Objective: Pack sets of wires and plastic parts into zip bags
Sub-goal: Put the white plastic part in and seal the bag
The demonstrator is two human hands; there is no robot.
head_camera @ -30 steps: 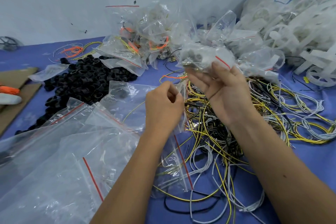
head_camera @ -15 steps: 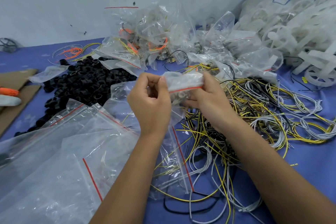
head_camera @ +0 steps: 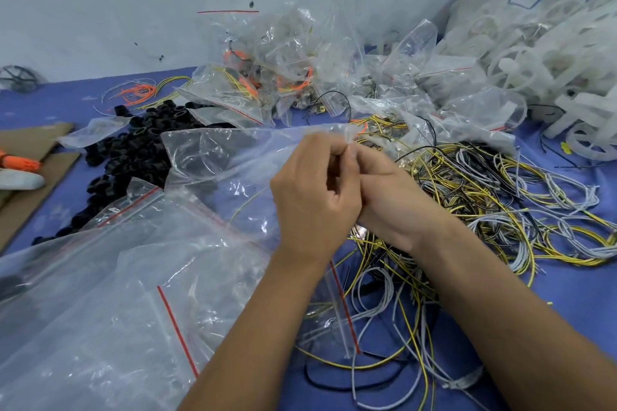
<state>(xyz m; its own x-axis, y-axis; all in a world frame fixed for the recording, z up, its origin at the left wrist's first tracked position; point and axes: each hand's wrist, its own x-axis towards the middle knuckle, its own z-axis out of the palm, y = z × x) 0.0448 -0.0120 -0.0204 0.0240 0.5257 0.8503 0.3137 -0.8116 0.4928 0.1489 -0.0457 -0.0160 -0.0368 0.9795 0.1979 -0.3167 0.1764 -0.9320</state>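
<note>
Against the wall filled bags [head_camera: 267, 83] pile up, while both hands, left hand [head_camera: 314, 197] and right hand [head_camera: 394, 200], pinch an empty zip bag [head_camera: 233, 157] over the table [head_camera: 567, 284]; loose wires [head_camera: 494, 210] and black parts [head_camera: 133, 150] remain.

Left hand [head_camera: 314, 197]: bare; no glove, ring or other covering visible.
Right hand [head_camera: 390, 197]: bare; no glove or ring visible on the part that shows.
Left forearm [head_camera: 253, 324]: bare from wrist to the lower frame edge; no sleeve, watch or band in view.
Right forearm [head_camera: 500, 304]: bare from wrist to the lower right frame edge; no sleeve, watch or band in view.
Fingernails: short where visible; detail otherwise too small to tell.
Markings: none discernible on either hand or forearm.
</note>
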